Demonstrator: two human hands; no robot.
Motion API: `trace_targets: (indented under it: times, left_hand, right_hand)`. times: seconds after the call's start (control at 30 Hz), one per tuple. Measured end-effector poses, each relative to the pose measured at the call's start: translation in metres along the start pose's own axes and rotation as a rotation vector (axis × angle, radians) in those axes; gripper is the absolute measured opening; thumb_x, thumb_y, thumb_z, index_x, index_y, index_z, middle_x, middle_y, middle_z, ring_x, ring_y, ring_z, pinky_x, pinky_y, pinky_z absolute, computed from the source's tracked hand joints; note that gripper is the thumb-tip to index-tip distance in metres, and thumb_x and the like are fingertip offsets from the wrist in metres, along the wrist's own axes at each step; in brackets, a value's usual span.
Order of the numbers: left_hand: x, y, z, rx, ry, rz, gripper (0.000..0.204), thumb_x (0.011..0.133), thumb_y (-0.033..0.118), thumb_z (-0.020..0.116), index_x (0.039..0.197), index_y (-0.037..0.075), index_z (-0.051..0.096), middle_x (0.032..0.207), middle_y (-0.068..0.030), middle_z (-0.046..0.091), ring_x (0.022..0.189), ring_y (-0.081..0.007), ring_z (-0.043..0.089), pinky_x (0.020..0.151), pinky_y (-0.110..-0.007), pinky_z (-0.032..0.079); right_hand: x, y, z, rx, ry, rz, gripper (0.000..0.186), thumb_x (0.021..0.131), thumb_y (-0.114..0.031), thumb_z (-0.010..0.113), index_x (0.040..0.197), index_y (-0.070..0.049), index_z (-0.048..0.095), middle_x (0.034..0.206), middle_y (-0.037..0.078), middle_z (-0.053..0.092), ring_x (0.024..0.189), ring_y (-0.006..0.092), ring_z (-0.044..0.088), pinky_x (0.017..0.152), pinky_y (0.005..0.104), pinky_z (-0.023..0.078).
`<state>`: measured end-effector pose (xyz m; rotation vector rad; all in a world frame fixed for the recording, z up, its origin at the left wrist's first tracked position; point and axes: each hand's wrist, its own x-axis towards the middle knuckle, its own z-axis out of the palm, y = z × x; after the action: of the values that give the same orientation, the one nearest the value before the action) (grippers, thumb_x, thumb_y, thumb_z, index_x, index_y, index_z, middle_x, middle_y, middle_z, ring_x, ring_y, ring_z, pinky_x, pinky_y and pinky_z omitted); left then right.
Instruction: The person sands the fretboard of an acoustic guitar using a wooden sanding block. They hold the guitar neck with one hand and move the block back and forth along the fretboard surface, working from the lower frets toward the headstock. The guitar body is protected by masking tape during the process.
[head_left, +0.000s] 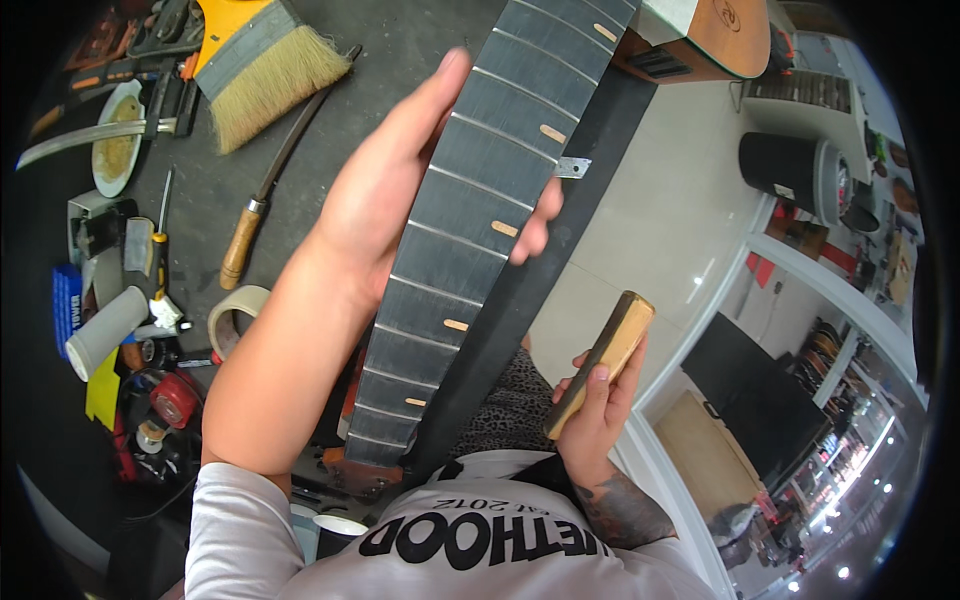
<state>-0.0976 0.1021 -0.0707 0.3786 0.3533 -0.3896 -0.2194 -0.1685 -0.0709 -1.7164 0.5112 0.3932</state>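
A guitar neck (465, 195) slants across the middle, its dark fretboard facing up with metal frets and pale oblong inlays. Its brown headstock end (365, 475) lies close to my body. My left hand (372, 190) wraps the neck from beneath: the thumb lies along the left edge and fingertips show past the right edge. Off to the right, apart from the neck, my right hand (598, 410) grips a long wooden block (610, 360) with the thumb across it. The block is tilted; part of its side is hidden by the fingers.
On the dark bench (300, 195) at left lie a wide brush (270, 85), a wooden-handled tool (243, 235), a tape roll (240, 315), a screwdriver (160, 250) and an oval dish (117, 140). A small metal plate (573, 167) juts out beside the neck. Tiled floor (650, 200) is right.
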Motion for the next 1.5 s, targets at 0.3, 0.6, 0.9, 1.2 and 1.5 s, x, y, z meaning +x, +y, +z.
trace_targets:
  times: [0.3, 0.6, 0.9, 1.2, 1.5]
  left_hand:
    - [-0.005, 0.005, 0.001, 0.035, -0.101, -0.009, 0.076, 0.108, 0.062, 0.018, 0.15, 0.005, 0.045, 0.085, -0.0228, 0.061, 0.063, -0.0284, 0.065, 0.055, -0.035, 0.054]
    - [0.044, 0.036, 0.016, -0.279, -0.259, -0.116, 0.066, 0.107, 0.062, 0.029, 0.141, 0.01, 0.051, 0.098, -0.0312, 0.066, 0.081, -0.0408, 0.07, 0.071, -0.045, 0.06]
    - [0.023, 0.025, -0.012, 0.168, -0.176, 0.05, 0.075, 0.108, 0.061, 0.023, 0.139, 0.001, 0.055, 0.093, -0.0252, 0.067, 0.074, -0.0301, 0.07, 0.063, -0.038, 0.059]
    - [0.025, 0.015, -0.01, 0.125, 0.111, 0.173, 0.07, 0.107, 0.062, 0.033, 0.131, 0.003, 0.063, 0.101, -0.0189, 0.073, 0.072, -0.0242, 0.072, 0.065, -0.036, 0.061]
    - [0.017, 0.008, 0.013, 0.139, 0.16, 0.256, 0.063, 0.104, 0.054, 0.056, 0.124, -0.005, 0.067, 0.112, -0.0124, 0.073, 0.101, -0.0137, 0.069, 0.089, -0.026, 0.055]
  right_hand:
    - [0.01, 0.005, -0.005, 0.054, -0.008, 0.029, 0.07, 0.11, -0.021, 0.044, 0.166, -0.012, 0.004, 0.105, 0.012, 0.055, 0.071, 0.0113, 0.053, 0.06, 0.0261, 0.051]
    - [0.013, 0.002, -0.012, 0.092, -0.022, 0.03, 0.07, 0.11, -0.022, 0.045, 0.166, -0.011, 0.006, 0.109, 0.012, 0.055, 0.081, 0.0117, 0.054, 0.062, 0.0263, 0.052]
    - [0.045, -0.073, 0.041, 0.199, -0.081, -0.237, 0.074, 0.108, -0.023, 0.045, 0.165, -0.005, 0.002, 0.131, 0.015, 0.049, 0.099, 0.0153, 0.054, 0.066, 0.0289, 0.055]
    - [0.077, -0.138, 0.125, 0.301, -0.105, -0.379, 0.061, 0.107, -0.026, 0.047, 0.162, -0.009, 0.026, 0.12, 0.016, 0.063, 0.079, 0.0153, 0.063, 0.07, 0.0304, 0.055]
    - [0.081, -0.132, 0.145, 0.37, -0.032, -0.463, 0.051, 0.109, -0.019, 0.048, 0.154, 0.003, 0.039, 0.135, 0.013, 0.061, 0.113, 0.016, 0.065, 0.095, 0.0286, 0.054]
